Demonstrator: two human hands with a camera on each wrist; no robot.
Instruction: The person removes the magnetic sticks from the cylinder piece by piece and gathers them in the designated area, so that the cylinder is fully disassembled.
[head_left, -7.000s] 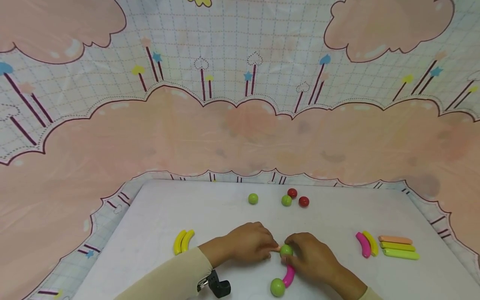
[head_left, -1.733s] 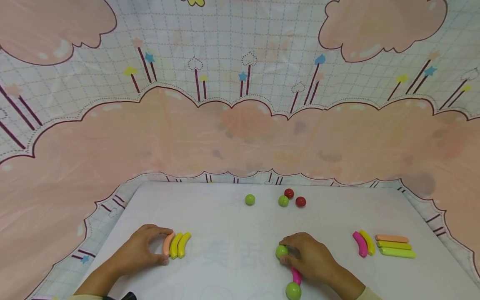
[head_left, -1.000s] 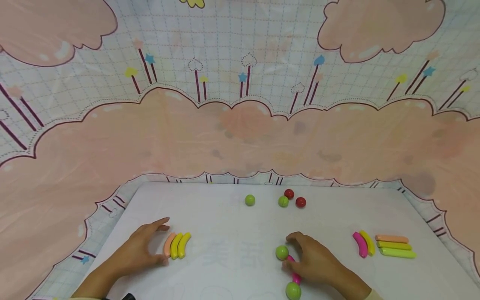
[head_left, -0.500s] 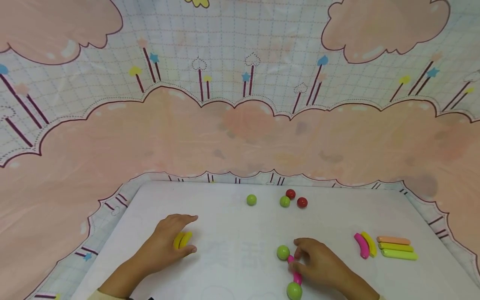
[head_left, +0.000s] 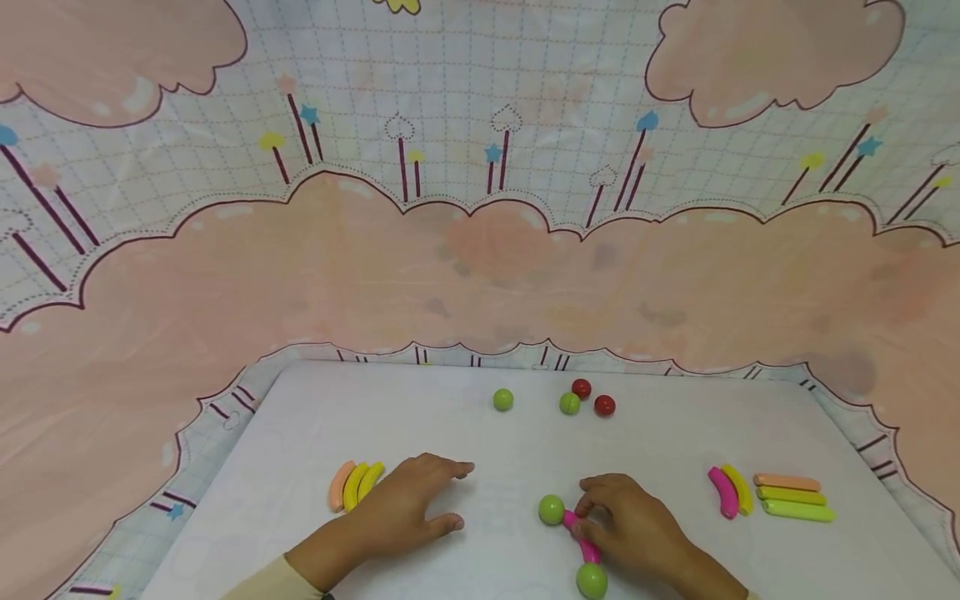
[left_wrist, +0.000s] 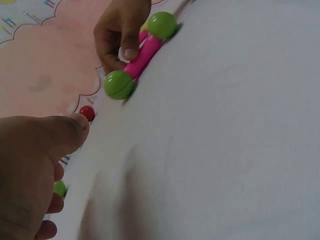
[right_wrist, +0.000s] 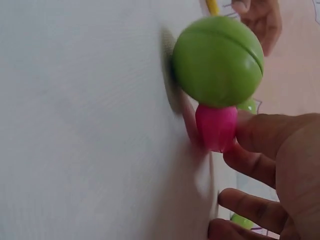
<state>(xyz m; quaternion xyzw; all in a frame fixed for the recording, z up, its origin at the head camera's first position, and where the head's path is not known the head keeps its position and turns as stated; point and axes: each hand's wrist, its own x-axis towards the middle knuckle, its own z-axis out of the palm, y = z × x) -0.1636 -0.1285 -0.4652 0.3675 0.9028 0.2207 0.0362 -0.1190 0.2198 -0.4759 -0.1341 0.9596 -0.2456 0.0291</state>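
Note:
My right hand (head_left: 633, 525) pinches a pink curved stick (head_left: 589, 551) between thumb and fingers, low over the white tabletop. A green ball (head_left: 551, 509) sits at the stick's far end and another green ball (head_left: 592, 581) at its near end. In the right wrist view the near ball (right_wrist: 218, 60) looms large and hides part of the pink stick (right_wrist: 216, 125). My left hand (head_left: 397, 507) hovers left of this piece, thumb and fingers spread, holding nothing. Just behind it lie two yellow curved sticks (head_left: 354, 487) and an orange curved stick (head_left: 341, 486).
Toward the back of the white table (head_left: 420, 408) are two green balls, one apart (head_left: 503, 399), and two red balls (head_left: 604, 406). At the right lie a pink curved stick (head_left: 723, 492), a yellow curved stick (head_left: 738, 488) and straight orange (head_left: 787, 481), yellow and lime sticks.
The left hand let go of the orange stick beside the yellow ones and has moved right. The right hand released the far ball, gripped the pink stick, and the piece has tilted leftward.

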